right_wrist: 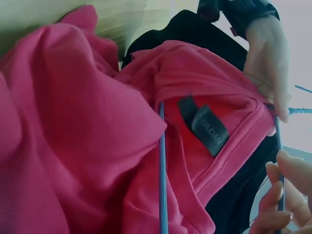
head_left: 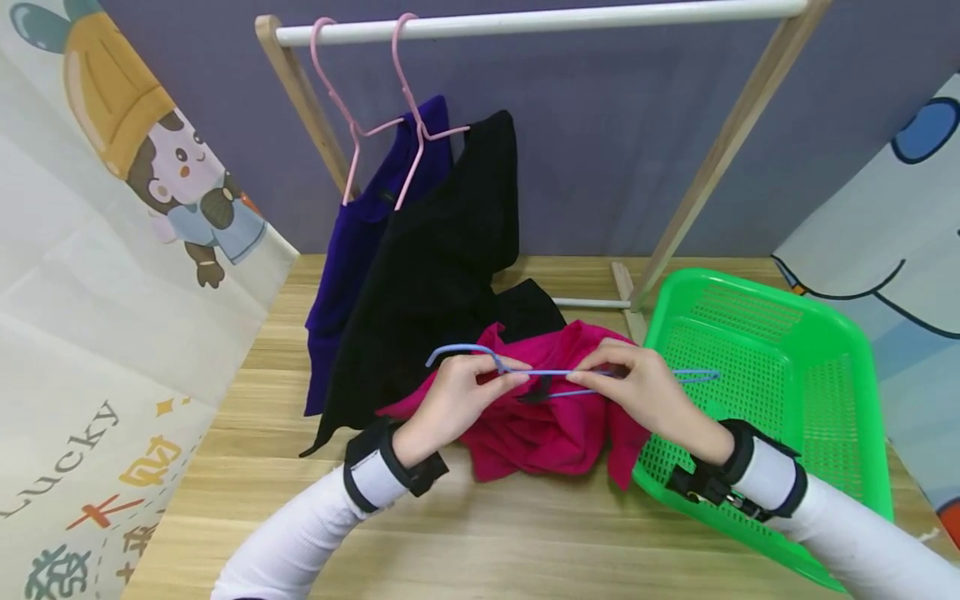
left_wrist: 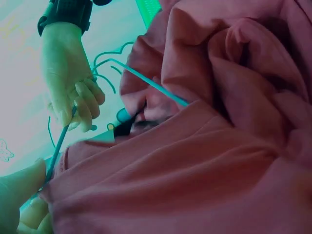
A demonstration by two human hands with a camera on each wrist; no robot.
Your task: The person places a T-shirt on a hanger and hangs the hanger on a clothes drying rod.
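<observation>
A blue clothes hanger (head_left: 457, 347) lies level over a bright pink garment (head_left: 555, 446), its hook pointing left. My left hand (head_left: 457, 396) pinches it near the base of the hook, right at the garment's neckline edge. Farther along the same upper bar, my right hand (head_left: 641, 387) pinches the hanger between thumb and fingers. The closed end juts out past that hand to the right. In the right wrist view, a black neck label (right_wrist: 210, 130) shows inside the collar, and the lower bar runs into the pink cloth, which hides part of it.
A rack with a white rail (head_left: 540, 20) stands behind. From it hang a purple garment (head_left: 337, 292) and a black garment (head_left: 420, 275) on pink hangers (head_left: 352, 125). A green basket (head_left: 862, 400) stands at the right, partly under my right forearm.
</observation>
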